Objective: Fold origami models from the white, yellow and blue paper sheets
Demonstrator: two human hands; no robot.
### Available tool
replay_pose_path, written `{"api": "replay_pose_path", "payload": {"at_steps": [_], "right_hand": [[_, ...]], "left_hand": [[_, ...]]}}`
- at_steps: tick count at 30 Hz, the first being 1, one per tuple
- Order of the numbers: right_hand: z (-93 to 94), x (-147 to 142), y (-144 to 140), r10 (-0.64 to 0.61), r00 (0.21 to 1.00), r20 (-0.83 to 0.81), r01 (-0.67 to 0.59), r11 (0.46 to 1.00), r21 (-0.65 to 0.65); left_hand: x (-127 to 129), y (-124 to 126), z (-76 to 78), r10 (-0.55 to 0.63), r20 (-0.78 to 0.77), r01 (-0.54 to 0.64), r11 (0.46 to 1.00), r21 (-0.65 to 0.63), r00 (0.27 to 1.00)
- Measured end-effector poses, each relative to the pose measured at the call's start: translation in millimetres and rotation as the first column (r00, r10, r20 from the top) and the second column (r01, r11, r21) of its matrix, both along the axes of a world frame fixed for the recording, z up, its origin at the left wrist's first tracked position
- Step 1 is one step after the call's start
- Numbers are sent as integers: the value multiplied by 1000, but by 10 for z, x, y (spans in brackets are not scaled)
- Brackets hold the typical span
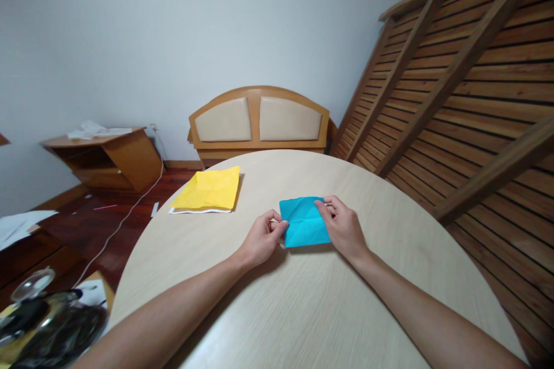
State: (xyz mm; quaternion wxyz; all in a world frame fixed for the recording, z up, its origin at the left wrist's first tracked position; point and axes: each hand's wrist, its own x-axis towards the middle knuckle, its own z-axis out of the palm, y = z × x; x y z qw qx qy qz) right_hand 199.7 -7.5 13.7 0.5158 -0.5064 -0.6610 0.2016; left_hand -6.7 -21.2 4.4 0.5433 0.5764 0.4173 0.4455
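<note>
Between my hands is a sheet of blue paper point(305, 222), roughly rectangular, with a crease running across its middle. My left hand point(265, 235) pinches its left edge between thumb and fingers. On the other side, my right hand point(344, 225) grips the right edge, thumb on top and fingers behind. The paper is tilted just above the round table point(346, 311) and casts a shadow on it. To the left on the tabletop lies a creased yellow sheet point(210, 189), with a white sheet's edge point(201, 211) showing beneath it.
A wooden headboard point(255, 146) with cream panels stands beyond the table. Wooden slatted frames point(433, 98) lean along the right. A low cabinet point(134, 161) with papers is at the left wall. Dark bagged items point(64, 323) sit at lower left, near a white cable point(130, 207).
</note>
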Motion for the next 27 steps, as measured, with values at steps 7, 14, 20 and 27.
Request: {"api": "replay_pose_path", "payload": {"at_steps": [7, 14, 20, 27], "right_hand": [[-5, 36, -23, 100, 994, -37, -102, 992, -70], [17, 1, -40, 181, 975, -129, -196, 974, -112], [17, 5, -58, 248, 951, -187, -290, 926, -243], [-44, 52, 1, 296, 946, -133, -323, 895, -307]], "left_hand": [[-16, 14, -4, 12, 25, -13, 999, 30, 1000], [-29, 52, 16, 58, 50, -58, 998, 3, 997], [-43, 81, 2, 95, 48, -96, 995, 17, 994], [-57, 104, -16, 108, 19, -108, 994, 27, 994]]}}
